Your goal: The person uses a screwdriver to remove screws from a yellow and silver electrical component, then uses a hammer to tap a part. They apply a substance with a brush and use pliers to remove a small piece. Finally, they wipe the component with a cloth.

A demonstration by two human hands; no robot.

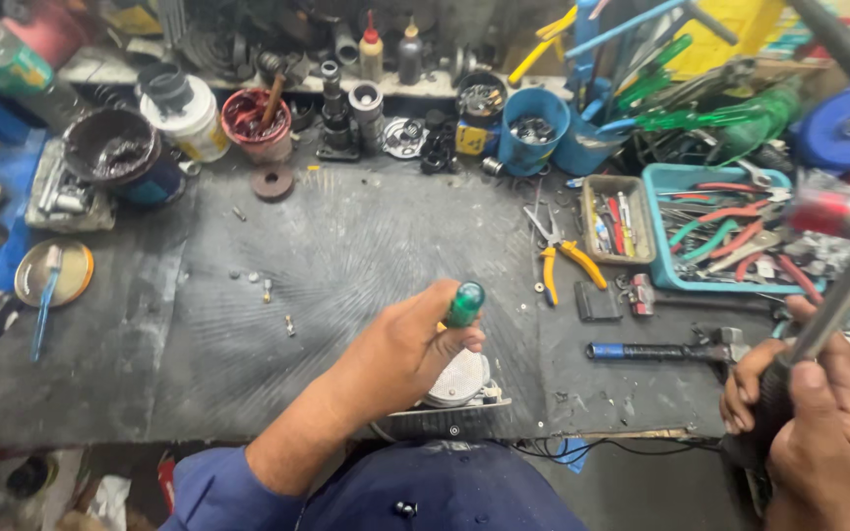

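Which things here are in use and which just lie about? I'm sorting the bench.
In use: green-handled screwdriver in left hand; round metal part under it; hammer in right hand.
Lying about: yellow pliers; blue tool tray; black-handled hammer; loose screws.

green screwdriver handle (464, 303), yellow-handled pliers (561, 258), teal tray (663, 228)

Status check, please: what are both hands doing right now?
Left hand grips green-handled screwdriver over round metal part. Right hand grips hammer. Nothing between.
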